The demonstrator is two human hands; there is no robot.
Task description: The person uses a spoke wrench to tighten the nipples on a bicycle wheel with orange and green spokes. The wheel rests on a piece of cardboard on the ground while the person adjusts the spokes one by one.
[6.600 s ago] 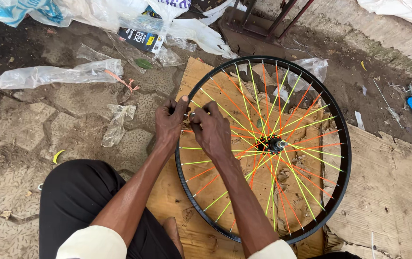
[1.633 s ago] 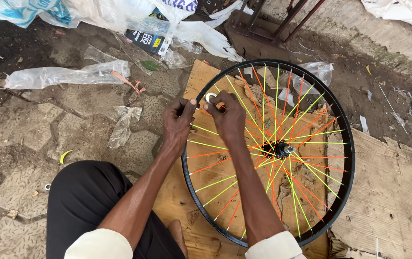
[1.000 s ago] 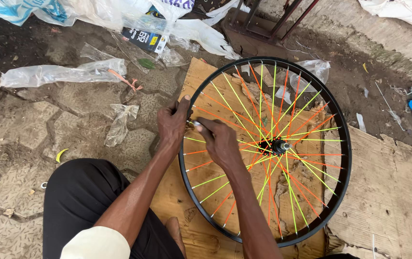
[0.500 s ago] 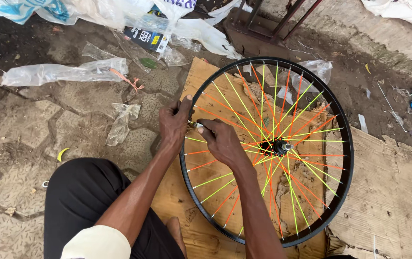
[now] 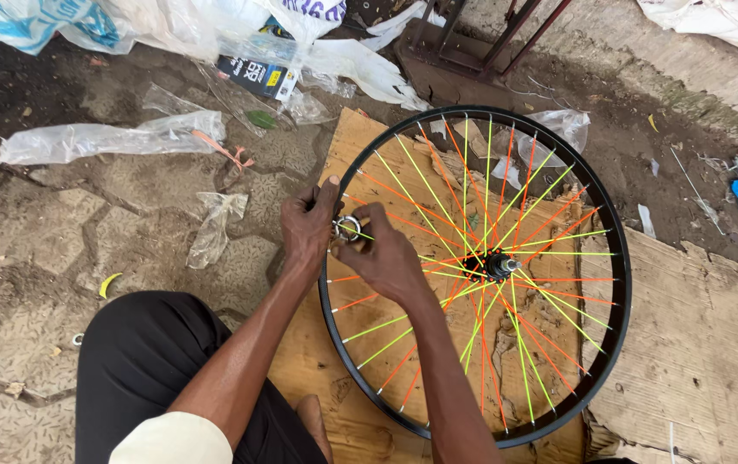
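Here your left hand [image 5: 307,225] clasps the black bicycle wheel rim with orange and yellow spokes [image 5: 360,168], lying on brown cardboard [image 5: 687,344]. Your right hand [image 5: 383,256] pinches a small silver ring tool [image 5: 347,228] there. Clear plastic bags [image 5: 102,139] litter the stone ground nearby.

We observed two bare forearms, without sleeves below the elbow, watch or bands. The left hand [image 5: 307,225] and right hand [image 5: 386,258] wore no gloves or rings that we could make out. A pale cream short sleeve [image 5: 171,438] covered the left upper arm. Black cloth trousers [image 5: 141,361] covered the left leg.
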